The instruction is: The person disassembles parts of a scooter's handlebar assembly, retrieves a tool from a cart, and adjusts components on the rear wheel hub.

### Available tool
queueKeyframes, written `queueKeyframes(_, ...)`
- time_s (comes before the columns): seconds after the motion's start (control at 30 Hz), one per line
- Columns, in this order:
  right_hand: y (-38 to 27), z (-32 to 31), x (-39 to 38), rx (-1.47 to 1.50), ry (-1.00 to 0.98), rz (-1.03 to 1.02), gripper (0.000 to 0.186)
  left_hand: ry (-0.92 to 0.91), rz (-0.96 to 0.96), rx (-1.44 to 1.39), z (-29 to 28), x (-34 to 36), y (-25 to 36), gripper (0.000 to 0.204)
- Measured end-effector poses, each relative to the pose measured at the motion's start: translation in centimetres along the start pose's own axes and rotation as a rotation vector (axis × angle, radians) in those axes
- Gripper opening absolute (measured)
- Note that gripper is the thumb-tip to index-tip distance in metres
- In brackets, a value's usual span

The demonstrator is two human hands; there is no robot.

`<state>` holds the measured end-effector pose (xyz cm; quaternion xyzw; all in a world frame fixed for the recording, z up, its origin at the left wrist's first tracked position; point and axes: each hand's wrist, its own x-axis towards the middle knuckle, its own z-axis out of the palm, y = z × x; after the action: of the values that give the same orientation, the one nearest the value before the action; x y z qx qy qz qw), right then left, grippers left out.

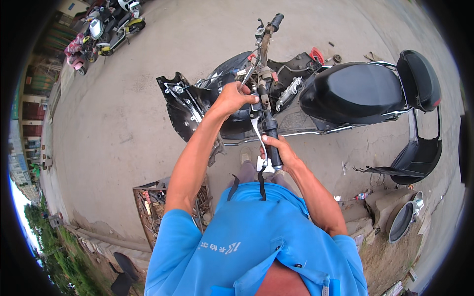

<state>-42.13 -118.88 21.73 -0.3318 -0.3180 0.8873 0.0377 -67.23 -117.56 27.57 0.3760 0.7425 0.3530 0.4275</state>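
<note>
A partly stripped black scooter (351, 91) stands across in front of me, its handlebar (266, 47) bare of covers. My left hand (233, 101) is closed at the middle of the handlebar. From its fingers sticks a slim silver piece, perhaps a tool, its kind unclear. The left thumb presses by a small dark block next to the lever's pivot. My right hand (280, 150) is wrapped about the near end of the bar, at the black handlebar grip (272, 143). Its thumb lies near the silver brake lever (257, 132); the other fingers are mostly hidden.
A tray of tools and parts (143, 217) lies on the ground at my left. A removed black body panel (419, 165) rests at the right, near a round basin (401, 222). Loose wires and a front panel (180, 101) surround the steering column. Parked scooters (111, 29) stand far left.
</note>
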Motion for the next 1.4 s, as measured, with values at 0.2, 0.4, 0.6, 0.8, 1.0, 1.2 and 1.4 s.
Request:
queueKeyframes(0.2,0.1,-0.1,0.2,0.127,-0.031,0.029,0.051,0.009,0.029,0.011,0.2,-0.3,0.3,0.044)
queueKeyframes(0.4,-1.0,2.1,-0.8,0.147,0.064,0.012,0.042,-0.017,0.011,-0.004,-0.1,-0.1,0.3,0.044)
queueKeyframes(0.6,-0.5,0.5,-0.3,-0.002,0.106,-0.041,0.042,-0.027,0.023,0.01,-0.1,0.1,0.3,0.043)
queueKeyframes(0.8,-0.6,0.9,-0.5,0.178,-0.042,-0.005,0.062,-0.005,0.044,0.035,0.1,-0.2,0.2,0.042)
queueKeyframes(1.0,-1.4,1.3,-0.6,-0.23,0.211,-0.023,0.052,0.025,0.062,0.049,0.0,-0.2,0.0,0.046)
queueKeyframes(1.2,-1.5,1.0,-0.5,0.126,-0.022,0.055,0.048,0.036,0.049,0.032,0.4,-0.3,-0.1,0.046)
queueKeyframes(1.4,-1.3,1.3,-0.6,-0.096,0.178,0.001,0.039,0.054,0.067,0.019,0.7,-0.2,-1.0,0.047)
